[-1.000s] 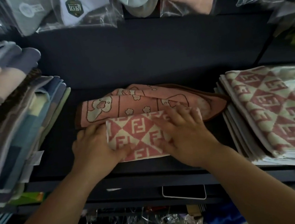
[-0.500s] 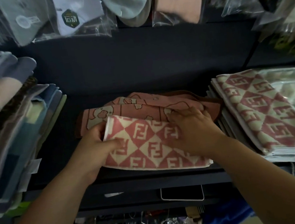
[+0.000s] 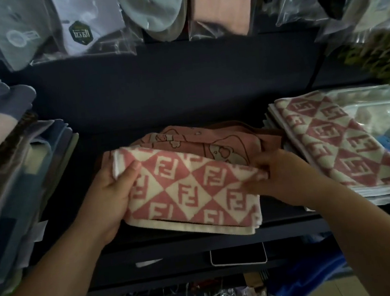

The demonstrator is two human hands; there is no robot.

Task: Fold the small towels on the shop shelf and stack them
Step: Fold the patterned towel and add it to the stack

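Checked towel: the pink-and-cream checked towel point(image 3: 189, 192) sits folded at the near edge of the dark shelf point(image 3: 181, 88), in the middle. Its near hem hangs just past the lip.
Left hand: the left hand point(image 3: 112, 202) grips the towel's left end, with the thumb on top near the far corner and the fingers tucked underneath.
Right hand: the right hand point(image 3: 283, 176) has curled fingers pinching the right edge, where the top layer puckers.
Behind it: a pink cartoon towel point(image 3: 213, 143) lies rumpled, touching the checked one's far side.
Stack: matching checked towels point(image 3: 335, 142) are piled to the right, near but apart.
Handling: likely light, soft terry — limp, not slippery, nothing to break. The layers will probably slide apart or sag if it is carried by one edge.
Where to hold: both short ends at once, thumbs above and fingers below — pinching through all the layers so the fold keeps.
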